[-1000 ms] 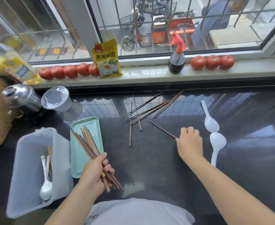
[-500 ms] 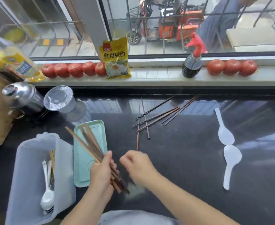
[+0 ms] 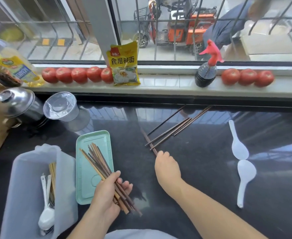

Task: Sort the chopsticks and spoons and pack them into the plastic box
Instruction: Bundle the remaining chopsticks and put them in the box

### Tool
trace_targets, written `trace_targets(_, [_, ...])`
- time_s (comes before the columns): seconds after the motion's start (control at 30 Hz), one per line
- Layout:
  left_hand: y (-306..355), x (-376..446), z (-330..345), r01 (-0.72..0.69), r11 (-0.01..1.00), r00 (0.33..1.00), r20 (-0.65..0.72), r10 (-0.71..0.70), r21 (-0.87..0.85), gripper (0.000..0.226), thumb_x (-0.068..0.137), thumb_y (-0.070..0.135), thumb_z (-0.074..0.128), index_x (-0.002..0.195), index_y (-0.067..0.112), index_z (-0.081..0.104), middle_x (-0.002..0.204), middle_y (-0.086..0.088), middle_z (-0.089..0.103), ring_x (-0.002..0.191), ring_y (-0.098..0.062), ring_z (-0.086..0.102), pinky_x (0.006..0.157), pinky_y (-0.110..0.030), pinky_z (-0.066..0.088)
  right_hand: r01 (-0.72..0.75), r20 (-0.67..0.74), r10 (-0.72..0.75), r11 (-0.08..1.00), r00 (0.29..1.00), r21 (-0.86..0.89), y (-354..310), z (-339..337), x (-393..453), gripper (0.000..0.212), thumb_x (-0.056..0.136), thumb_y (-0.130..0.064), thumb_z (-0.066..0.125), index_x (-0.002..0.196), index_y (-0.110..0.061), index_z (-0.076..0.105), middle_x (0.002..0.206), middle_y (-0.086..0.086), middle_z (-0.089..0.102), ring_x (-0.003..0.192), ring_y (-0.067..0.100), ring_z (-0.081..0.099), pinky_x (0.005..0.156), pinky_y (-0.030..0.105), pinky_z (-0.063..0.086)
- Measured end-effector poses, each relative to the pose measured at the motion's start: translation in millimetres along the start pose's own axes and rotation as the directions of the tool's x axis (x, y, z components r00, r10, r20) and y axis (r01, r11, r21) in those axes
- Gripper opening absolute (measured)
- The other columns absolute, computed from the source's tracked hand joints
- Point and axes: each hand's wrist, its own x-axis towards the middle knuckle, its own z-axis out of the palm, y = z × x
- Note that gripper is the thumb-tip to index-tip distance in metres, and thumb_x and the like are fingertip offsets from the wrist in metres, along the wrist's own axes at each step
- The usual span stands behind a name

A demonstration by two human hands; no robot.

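Several chopsticks point(image 3: 172, 129) lie loose at frame centre, one under the right hand's point(image 3: 166, 167) curled fingertips, while the left hand point(image 3: 110, 192) grips a bundle point(image 3: 100, 165) beside the lower-left box point(image 3: 29, 187); gathering seems underway, pinching next.

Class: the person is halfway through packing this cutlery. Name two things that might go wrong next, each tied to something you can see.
1. The left hand grips a splayed bundle of chopsticks; adding more may let some slip out.
2. The right hand is at the end of one loose chopstick that lies across others; pulling it may scatter them over the glossy counter.
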Motion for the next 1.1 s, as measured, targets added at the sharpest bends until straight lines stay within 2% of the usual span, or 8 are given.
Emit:
trace_targets(0.13, [-11,-6,3,0.058,0.997,0.998,-0.023,-0.057,0.042,0.02,0.1,0.012,0.062,0.082,0.009,0.053,0.06,-0.004,0.051,0.041,-0.014,0.051,0.049,-0.03,0.053,0.26,0.272,-0.211,0.952,0.939,-0.16,19,11,-55,0.029,0.087,0.0,0.062,0.113,-0.005,0.051,0.101,0.012,0.048,0.082,0.025,0.059,0.055,0.032,0.044])
trace_targets(0.23, [-20,-12,6,0.062,0.997,0.998,-0.024,-0.061,0.048,0.013,0.101,0.013,0.062,0.09,0.007,0.056,0.067,-0.006,0.055,0.049,-0.015,0.051,0.057,-0.034,0.05,0.337,0.342,-0.332,0.94,0.879,0.047,24,-10,-78,0.019,0.096,-0.001,0.047,0.115,-0.001,0.052,0.105,0.016,0.049,0.084,0.035,0.054,0.068,0.043,0.045])
trace_targets(0.3, [-24,-16,7,0.014,0.999,1.0,0.018,-0.015,0.038,0.007,0.102,0.011,0.061,0.102,0.008,0.054,0.079,-0.009,0.064,0.051,-0.015,0.051,0.057,-0.033,0.051,0.176,0.308,-0.311,0.901,0.899,0.395,21,-22,-88,0.013,0.101,-0.013,0.04,0.104,-0.011,0.052,0.096,0.012,0.053,0.077,0.03,0.049,0.068,0.043,0.044])
trace_targets(0.4, [-25,-24,15,-0.082,0.997,0.989,0.126,0.081,0.003,0.009,0.102,0.01,0.061,0.1,0.014,0.052,0.099,-0.015,0.072,0.048,-0.012,0.046,0.047,-0.027,0.049,-0.095,0.27,-0.262,0.531,0.927,0.842,11,-45,-109,0.015,0.098,-0.017,0.038,0.095,-0.024,0.052,0.072,-0.009,0.058,0.062,0.008,0.045,0.058,0.025,0.04])
trace_targets(0.63, [-18,-35,46,-0.086,0.992,0.948,0.297,0.111,-0.095,0.034,0.095,0.053,0.056,0.101,0.02,0.061,0.075,0.001,0.071,0.039,-0.009,0.041,0.034,-0.02,0.036,-0.339,0.343,-0.292,0.065,0.893,0.938,-4,-84,-127,0.016,0.091,-0.012,0.038,0.089,-0.019,0.052,0.057,-0.003,0.042,0.042,0.011,0.034,0.042,0.027,0.03])
trace_targets(0.93, [-22,-37,63,-0.339,0.879,0.892,0.412,0.186,0.336,0.017,0.089,0.022,0.075,0.083,0.014,0.06,0.067,-0.006,0.055,0.054,-0.017,0.048,0.053,-0.032,0.041,-0.225,0.446,-0.435,0.469,0.782,0.854,29,-111,-110,0.041,0.105,-0.048,0.029,0.1,-0.013,0.051,0.063,-0.004,0.068,0.043,0.022,0.048,0.046,0.029,0.038])
trace_targets(1.0, [-16,-36,73,-0.388,0.893,0.901,0.3,0.314,0.229,0.021,0.098,0.016,0.065,0.08,0.016,0.055,0.06,-0.004,0.051,0.051,-0.018,0.048,0.053,-0.032,0.044,-0.277,0.386,-0.294,0.35,0.874,0.895,30,-109,-102,0.048,0.105,-0.048,0.033,0.097,-0.008,0.058,0.061,-0.004,0.066,0.048,0.018,0.053,0.051,0.03,0.044])
trace_targets(1.1, [-2,-30,92,-0.422,0.904,0.89,0.161,0.426,-0.063,0.02,0.103,0.009,0.057,0.085,0.015,0.051,0.059,-0.001,0.05,0.055,-0.016,0.058,0.062,-0.036,0.062,-0.368,0.405,0.176,-0.212,0.897,0.906,21,-95,-88,0.046,0.106,-0.043,0.039,0.098,-0.008,0.068,0.091,0.007,0.073,0.08,0.018,0.069,0.076,0.03,0.054])
